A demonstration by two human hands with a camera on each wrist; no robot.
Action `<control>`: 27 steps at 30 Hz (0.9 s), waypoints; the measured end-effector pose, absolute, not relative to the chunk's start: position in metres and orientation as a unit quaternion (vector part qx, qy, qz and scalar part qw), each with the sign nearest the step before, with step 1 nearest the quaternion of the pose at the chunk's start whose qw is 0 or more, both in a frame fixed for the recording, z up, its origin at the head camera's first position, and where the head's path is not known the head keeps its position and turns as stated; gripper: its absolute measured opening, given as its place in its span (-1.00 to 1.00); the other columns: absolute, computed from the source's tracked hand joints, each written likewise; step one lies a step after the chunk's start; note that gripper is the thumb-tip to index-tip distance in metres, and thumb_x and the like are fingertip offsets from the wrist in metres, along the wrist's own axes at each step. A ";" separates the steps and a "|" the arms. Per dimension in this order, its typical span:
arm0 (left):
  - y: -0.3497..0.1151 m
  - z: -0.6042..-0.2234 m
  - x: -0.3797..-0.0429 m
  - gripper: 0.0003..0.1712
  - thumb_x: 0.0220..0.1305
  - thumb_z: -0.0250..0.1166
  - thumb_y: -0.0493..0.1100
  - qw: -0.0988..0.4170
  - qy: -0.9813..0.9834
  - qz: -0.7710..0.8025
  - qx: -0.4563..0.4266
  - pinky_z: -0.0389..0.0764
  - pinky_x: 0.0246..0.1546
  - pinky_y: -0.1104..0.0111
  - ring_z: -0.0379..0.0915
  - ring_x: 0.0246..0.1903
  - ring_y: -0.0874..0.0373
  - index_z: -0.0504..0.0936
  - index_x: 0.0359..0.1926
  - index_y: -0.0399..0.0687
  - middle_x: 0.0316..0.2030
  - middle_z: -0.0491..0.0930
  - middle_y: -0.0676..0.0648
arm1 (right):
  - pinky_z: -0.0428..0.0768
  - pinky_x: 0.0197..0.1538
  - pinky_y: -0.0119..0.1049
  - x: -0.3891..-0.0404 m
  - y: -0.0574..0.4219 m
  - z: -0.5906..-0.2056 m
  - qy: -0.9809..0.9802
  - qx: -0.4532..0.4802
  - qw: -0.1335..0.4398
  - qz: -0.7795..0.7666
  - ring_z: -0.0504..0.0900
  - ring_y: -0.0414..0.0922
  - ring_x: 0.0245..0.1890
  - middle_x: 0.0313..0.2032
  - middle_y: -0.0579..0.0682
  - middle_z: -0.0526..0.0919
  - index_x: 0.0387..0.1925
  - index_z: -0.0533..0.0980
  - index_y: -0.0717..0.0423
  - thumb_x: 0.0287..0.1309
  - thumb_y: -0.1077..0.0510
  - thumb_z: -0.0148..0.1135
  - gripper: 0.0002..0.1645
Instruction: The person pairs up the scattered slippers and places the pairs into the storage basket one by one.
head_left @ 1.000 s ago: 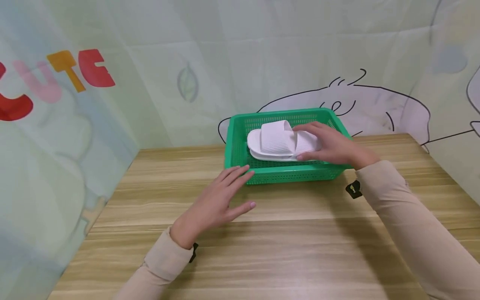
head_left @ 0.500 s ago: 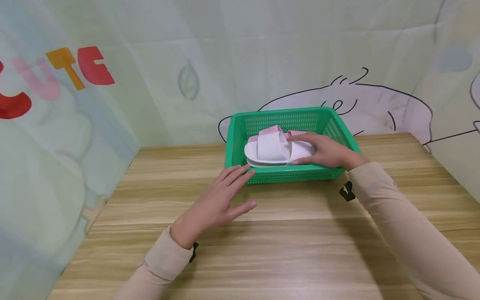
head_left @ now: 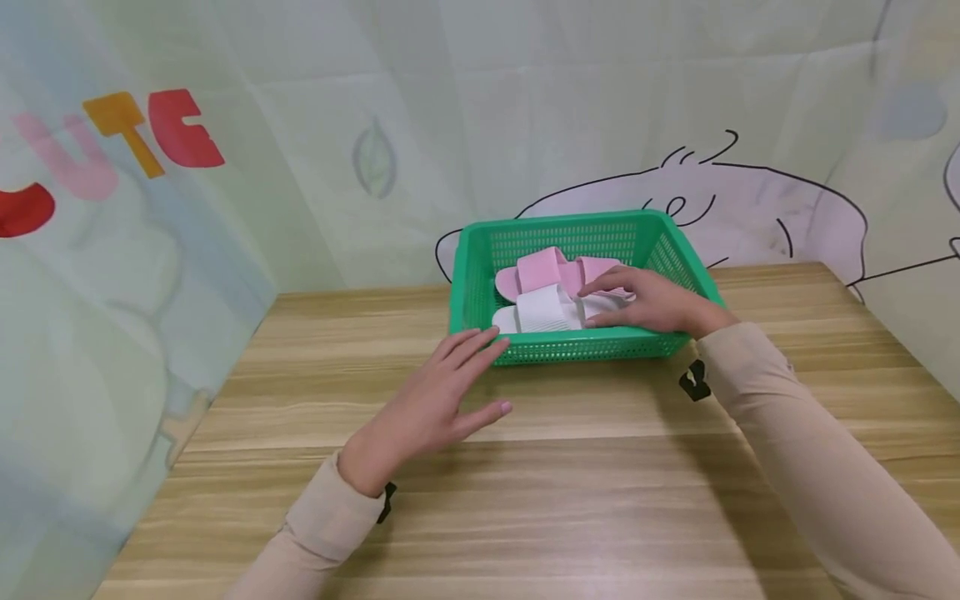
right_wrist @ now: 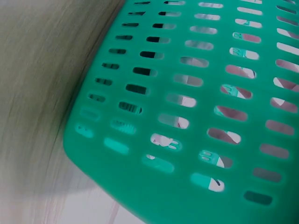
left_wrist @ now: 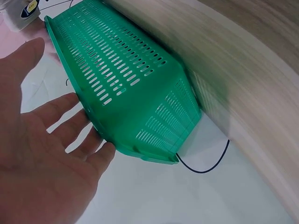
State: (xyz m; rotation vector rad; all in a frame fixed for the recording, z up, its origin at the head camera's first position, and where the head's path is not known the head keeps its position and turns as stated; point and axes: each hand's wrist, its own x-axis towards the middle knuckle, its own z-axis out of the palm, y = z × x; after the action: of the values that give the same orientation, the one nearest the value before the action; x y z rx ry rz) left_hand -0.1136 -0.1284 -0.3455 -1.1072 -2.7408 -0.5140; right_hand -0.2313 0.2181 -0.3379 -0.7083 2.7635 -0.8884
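A pair of white slide slippers [head_left: 542,310] lies nested along the front side of the green plastic basket [head_left: 577,347]. My right hand [head_left: 648,300] reaches over the front rim and grips their right end, thumb toward the front, fingers across the top. Behind them are pink slide slippers [head_left: 538,270], partly covered by that hand. Fingers straight and spread, my left hand [head_left: 438,396] is at the basket's front left corner. In the left wrist view the fingertips of my left hand [left_wrist: 51,144] meet the basket rim [left_wrist: 88,109]. The right wrist view shows only basket wall [right_wrist: 187,130] and table.
The basket stands at the back of the wood-grain table [head_left: 525,492], close to a printed fabric backdrop [head_left: 465,125]. Black straps [head_left: 694,382] show under both wrists. A white bottle [left_wrist: 21,14] is partly visible at the corner of the left wrist view.
The white slippers, held by my right hand, have come down and toward the front of the basket, uncovering the pink slippers behind. My left hand has stayed put.
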 end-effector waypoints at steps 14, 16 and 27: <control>-0.129 -0.345 -0.112 -0.10 0.41 0.42 0.13 0.065 -0.911 -0.175 -0.369 0.37 0.49 -0.05 0.14 0.56 -0.22 0.33 0.59 -0.16 0.59 0.26 -0.19 | 0.48 0.40 0.24 -0.231 0.215 -0.340 0.923 -0.265 0.079 -0.268 0.54 0.16 0.30 0.27 0.10 0.64 0.19 0.71 0.06 0.46 -0.09 0.28 -0.55; -0.129 -0.345 -0.112 -0.10 0.41 0.41 0.13 0.065 -0.911 -0.174 -0.368 0.37 0.48 -0.05 0.13 0.56 -0.23 0.32 0.59 -0.16 0.59 0.26 -0.20 | 0.49 0.39 0.25 -0.231 0.214 -0.340 0.925 -0.260 0.079 -0.265 0.54 0.18 0.30 0.27 0.11 0.64 0.19 0.71 0.06 0.47 -0.08 0.27 -0.56; -0.130 -0.347 -0.113 -0.12 0.42 0.40 0.13 0.068 -0.914 -0.166 -0.363 0.39 0.48 -0.03 0.14 0.56 -0.20 0.34 0.59 -0.15 0.59 0.26 -0.19 | 0.50 0.37 0.24 -0.230 0.211 -0.341 0.931 -0.245 0.079 -0.258 0.56 0.18 0.28 0.26 0.11 0.65 0.22 0.70 0.04 0.50 -0.08 0.21 -0.55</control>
State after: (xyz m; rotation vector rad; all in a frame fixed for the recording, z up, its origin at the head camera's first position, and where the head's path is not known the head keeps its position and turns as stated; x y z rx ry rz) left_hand -0.1134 -0.1302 -0.3471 -1.0932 -2.7549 -0.4991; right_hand -0.2295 0.2106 -0.3407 -0.7326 2.7870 -0.7732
